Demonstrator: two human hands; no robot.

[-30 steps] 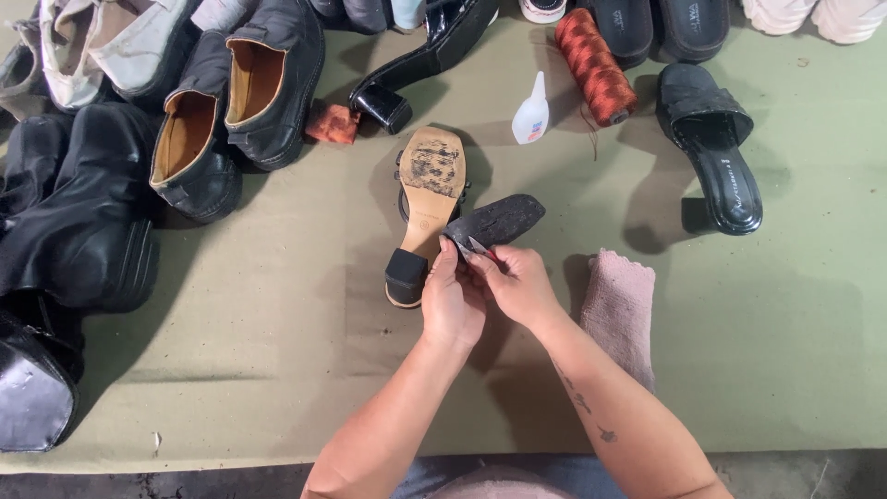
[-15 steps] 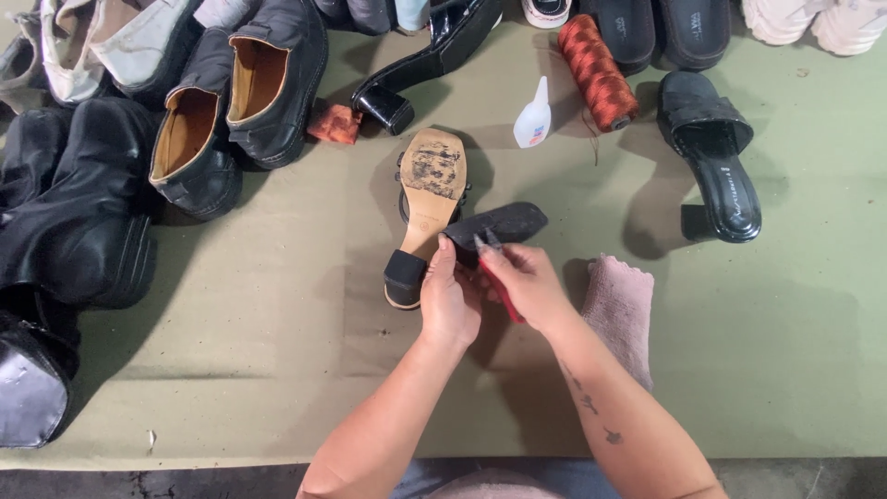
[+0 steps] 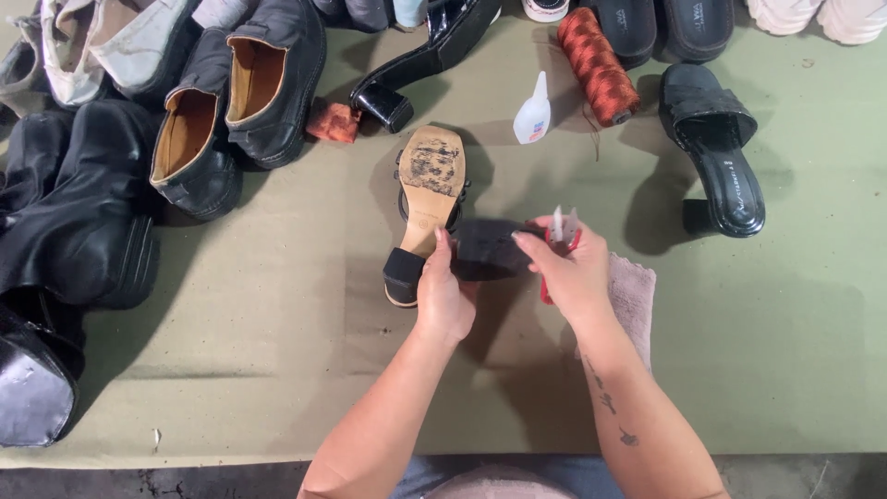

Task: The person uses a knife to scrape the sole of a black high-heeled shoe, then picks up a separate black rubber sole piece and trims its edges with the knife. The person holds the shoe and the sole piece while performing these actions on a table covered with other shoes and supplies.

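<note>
An upturned sandal (image 3: 431, 180) with a worn tan sole and a black block heel lies on the olive table cover. Just to its right, my left hand (image 3: 443, 298) pinches the left end of a flat black rubber sole piece (image 3: 487, 249), held level above the table. My right hand (image 3: 571, 273) has its fingertips on the piece's right end. It also grips a red-handled tool (image 3: 561, 227) whose pale metal tips point away from me. The tool's handle is mostly hidden in my palm.
A small white glue bottle (image 3: 533, 113) and a rust-red thread spool (image 3: 598, 66) lie behind the sandal. A matching black sandal (image 3: 722, 162) stands at the right, a pinkish cloth (image 3: 636, 291) under my right wrist. Black shoes (image 3: 226, 111) and boots (image 3: 74, 208) crowd the left.
The black sole piece has swung from slanting up-right beside the sandal to lying level between both hands. The red-handled tool has come into view in my right hand, tips raised.
</note>
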